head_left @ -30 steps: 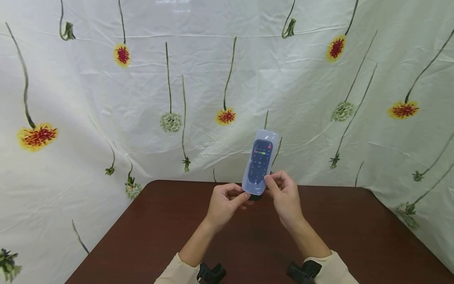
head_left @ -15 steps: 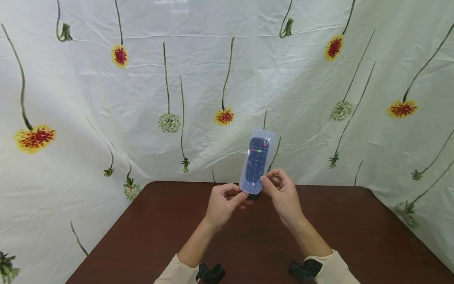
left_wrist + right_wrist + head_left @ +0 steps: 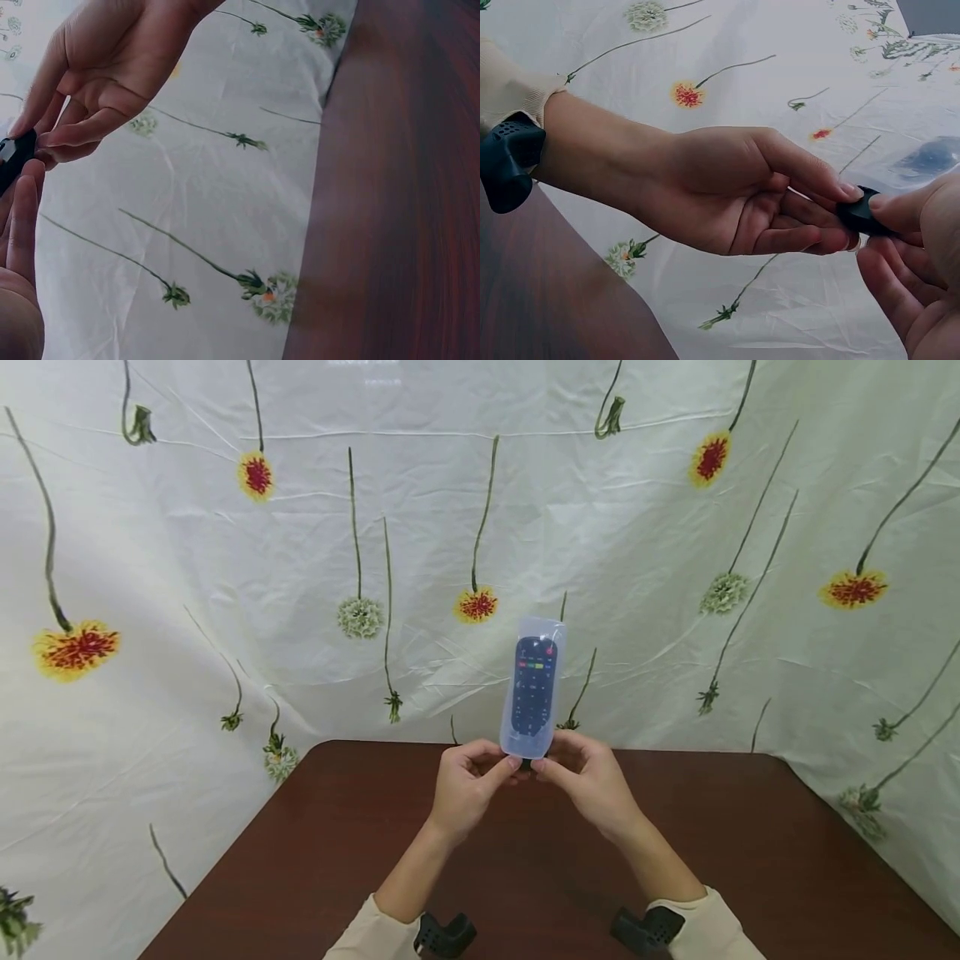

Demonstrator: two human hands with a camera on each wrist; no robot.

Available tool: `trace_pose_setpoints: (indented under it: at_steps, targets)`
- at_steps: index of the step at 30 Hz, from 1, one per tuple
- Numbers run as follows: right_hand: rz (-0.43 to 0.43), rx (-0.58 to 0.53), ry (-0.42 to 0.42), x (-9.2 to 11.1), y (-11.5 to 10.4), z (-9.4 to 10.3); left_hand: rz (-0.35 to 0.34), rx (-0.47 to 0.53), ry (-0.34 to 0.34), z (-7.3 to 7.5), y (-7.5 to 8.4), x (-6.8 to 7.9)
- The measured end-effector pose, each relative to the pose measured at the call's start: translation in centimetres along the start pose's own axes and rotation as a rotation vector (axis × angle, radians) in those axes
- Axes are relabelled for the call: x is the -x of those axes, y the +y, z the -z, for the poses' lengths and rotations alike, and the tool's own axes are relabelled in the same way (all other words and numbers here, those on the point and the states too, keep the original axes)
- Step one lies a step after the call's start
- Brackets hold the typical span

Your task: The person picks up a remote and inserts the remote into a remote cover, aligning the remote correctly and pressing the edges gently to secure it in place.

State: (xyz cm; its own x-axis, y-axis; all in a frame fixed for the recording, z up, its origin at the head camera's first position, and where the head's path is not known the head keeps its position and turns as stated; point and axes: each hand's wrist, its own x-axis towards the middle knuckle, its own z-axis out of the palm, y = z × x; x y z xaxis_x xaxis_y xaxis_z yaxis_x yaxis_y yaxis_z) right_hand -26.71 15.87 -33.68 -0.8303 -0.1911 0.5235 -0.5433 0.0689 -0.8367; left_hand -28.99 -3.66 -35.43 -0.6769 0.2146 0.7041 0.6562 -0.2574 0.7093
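Observation:
A dark remote control (image 3: 534, 685) with small coloured buttons stands nearly upright in a translucent sleeve (image 3: 510, 718), raised above the table's far edge. Its black lower end (image 3: 861, 213) pokes out of the sleeve. My left hand (image 3: 467, 789) pinches this end from the left, thumb in front. From the right, my right hand (image 3: 592, 781) pinches the same end, and the two thumbs nearly meet below the sleeve. In the left wrist view my right hand (image 3: 112, 67) comes from above. The remote's back is hidden.
Below the hands lies a dark brown table (image 3: 540, 877). A pale cloth (image 3: 637, 543) printed with flowers hangs behind and around it. Each wrist wears a black camera mount, one on the left wrist (image 3: 446, 935) and one on the right (image 3: 647, 931).
The remote control has risen a little, shifted left and turned more upright. My right hand's thumb has moved from the sleeve's right side down to the black lower end.

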Motion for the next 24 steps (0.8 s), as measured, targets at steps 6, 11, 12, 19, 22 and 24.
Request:
trace_pose_setpoints:
  at_steps: [6,11,12,19,22,24]
  targets:
    - [0.014,0.015,0.023,0.0,-0.2,-0.3,0.008,0.001,-0.041,0.5,-0.1,0.0]
    - [-0.001,0.013,0.036,-0.1,0.0,-0.7,0.043,-0.063,-0.124,1.7,0.3,-0.3]
    - [-0.007,0.005,0.037,-0.1,0.0,-0.8,0.049,-0.085,-0.125,2.0,0.4,-0.4]
    - [-0.047,-0.017,-0.009,0.2,0.6,-1.9,-0.004,-0.159,0.086,2.8,1.5,-0.8]
    - [-0.043,0.026,-0.033,0.4,1.0,-2.6,-0.066,-0.185,0.177,2.7,1.7,-1.0]
    - [-0.036,0.064,-0.041,0.5,1.2,-3.0,-0.102,-0.2,0.217,2.7,1.8,-1.1]
